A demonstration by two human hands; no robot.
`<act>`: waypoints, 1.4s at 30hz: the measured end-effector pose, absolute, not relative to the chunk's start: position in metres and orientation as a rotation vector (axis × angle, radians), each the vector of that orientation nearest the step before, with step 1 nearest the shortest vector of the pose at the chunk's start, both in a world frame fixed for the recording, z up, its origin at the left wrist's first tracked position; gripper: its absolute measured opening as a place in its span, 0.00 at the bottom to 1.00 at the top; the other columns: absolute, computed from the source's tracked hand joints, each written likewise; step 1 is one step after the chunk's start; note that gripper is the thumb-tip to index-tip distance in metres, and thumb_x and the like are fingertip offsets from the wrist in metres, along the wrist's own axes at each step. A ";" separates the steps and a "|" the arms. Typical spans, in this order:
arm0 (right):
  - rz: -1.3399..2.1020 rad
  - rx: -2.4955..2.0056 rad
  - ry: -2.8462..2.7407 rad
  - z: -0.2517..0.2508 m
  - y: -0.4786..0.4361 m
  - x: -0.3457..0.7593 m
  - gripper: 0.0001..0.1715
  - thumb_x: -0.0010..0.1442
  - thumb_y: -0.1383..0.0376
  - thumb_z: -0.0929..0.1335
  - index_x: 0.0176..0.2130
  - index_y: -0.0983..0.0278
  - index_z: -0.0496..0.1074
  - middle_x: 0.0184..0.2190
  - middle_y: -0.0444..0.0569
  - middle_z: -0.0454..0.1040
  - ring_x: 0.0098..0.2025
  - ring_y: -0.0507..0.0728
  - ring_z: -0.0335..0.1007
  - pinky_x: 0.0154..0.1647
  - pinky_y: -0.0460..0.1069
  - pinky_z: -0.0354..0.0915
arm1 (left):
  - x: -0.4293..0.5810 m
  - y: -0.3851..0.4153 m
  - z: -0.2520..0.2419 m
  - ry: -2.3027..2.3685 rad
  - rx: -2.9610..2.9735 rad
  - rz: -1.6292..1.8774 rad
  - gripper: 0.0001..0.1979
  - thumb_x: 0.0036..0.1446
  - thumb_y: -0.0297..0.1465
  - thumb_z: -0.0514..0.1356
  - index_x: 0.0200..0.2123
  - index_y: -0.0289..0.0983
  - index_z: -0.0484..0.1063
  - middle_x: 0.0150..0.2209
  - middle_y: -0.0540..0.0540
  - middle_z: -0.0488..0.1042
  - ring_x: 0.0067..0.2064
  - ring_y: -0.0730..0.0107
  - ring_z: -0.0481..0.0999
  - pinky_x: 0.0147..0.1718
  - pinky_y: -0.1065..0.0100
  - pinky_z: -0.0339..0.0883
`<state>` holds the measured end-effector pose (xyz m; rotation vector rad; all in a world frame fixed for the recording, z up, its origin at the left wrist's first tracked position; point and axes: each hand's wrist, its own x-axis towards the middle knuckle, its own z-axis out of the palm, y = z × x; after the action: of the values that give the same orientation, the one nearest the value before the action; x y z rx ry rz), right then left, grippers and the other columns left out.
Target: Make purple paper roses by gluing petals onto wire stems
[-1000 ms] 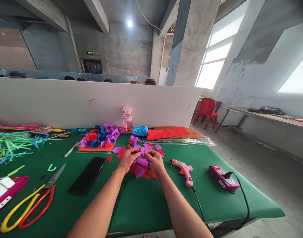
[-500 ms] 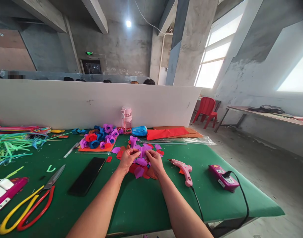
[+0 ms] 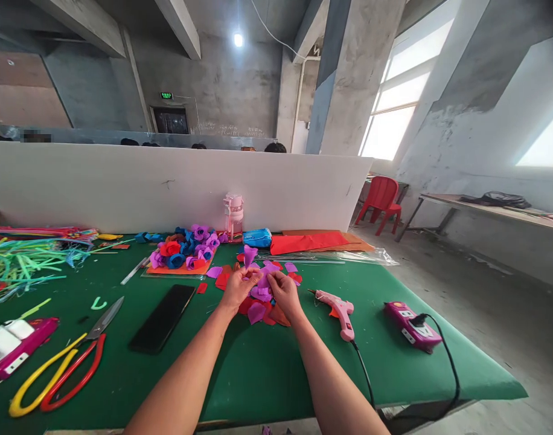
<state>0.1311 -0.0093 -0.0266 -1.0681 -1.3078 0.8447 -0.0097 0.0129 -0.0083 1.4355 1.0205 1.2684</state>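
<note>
My left hand (image 3: 238,290) and my right hand (image 3: 284,291) are close together over a pile of red, purple and blue petals (image 3: 257,312). Both hands pinch a small purple petal (image 3: 264,279) between them, its edges partly covered by the fingers. A curled purple piece (image 3: 250,255) stands up just beyond my left hand. To the right of my right hand lies a pink glue gun (image 3: 337,311). Finished purple, red and blue flowers (image 3: 181,252) sit on an orange sheet at the back left.
Scissors (image 3: 95,338), a black phone (image 3: 162,318) and a power strip (image 3: 20,350) lie on the left. A purple socket block (image 3: 412,326) with a cable is at the right. Pink bottle (image 3: 233,216), blue packet (image 3: 257,238) and red sheets (image 3: 308,242) line the back.
The whole view has shifted slightly, with the table's items appearing a little further right. Both hands stay over the petal pile, and the purple petal between them looks less spread out.
</note>
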 end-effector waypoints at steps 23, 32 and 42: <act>0.227 -1.681 -1.049 -0.002 -0.115 0.245 0.23 0.53 0.50 0.61 0.36 0.64 0.72 0.27 0.51 0.77 0.29 0.58 0.71 0.30 0.49 0.63 | -0.009 0.005 0.002 0.869 1.424 1.227 0.10 0.39 0.35 0.65 0.24 0.35 0.72 0.24 0.50 0.72 0.28 0.72 0.70 0.31 0.70 0.63; 0.264 -2.443 -1.320 -0.021 -0.121 0.276 0.25 0.48 0.42 0.63 0.31 0.59 0.71 0.30 0.50 0.77 0.35 0.63 0.73 0.26 0.50 0.59 | -0.014 0.002 0.006 0.926 1.571 1.121 0.09 0.38 0.35 0.65 0.19 0.35 0.73 0.19 0.51 0.68 0.24 0.73 0.65 0.27 0.70 0.58; 0.193 -2.397 -1.521 -0.028 -0.107 0.276 0.15 0.53 0.53 0.61 0.28 0.60 0.69 0.33 0.50 0.76 0.36 0.59 0.73 0.29 0.49 0.61 | -0.019 -0.004 0.013 0.812 1.505 0.988 0.07 0.38 0.30 0.65 0.21 0.36 0.69 0.20 0.52 0.69 0.23 0.74 0.67 0.28 0.70 0.61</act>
<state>0.2760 -0.1074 -0.0276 -2.3973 -1.5209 0.1931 -0.0187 -0.0041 0.0130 1.5055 0.8120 0.9876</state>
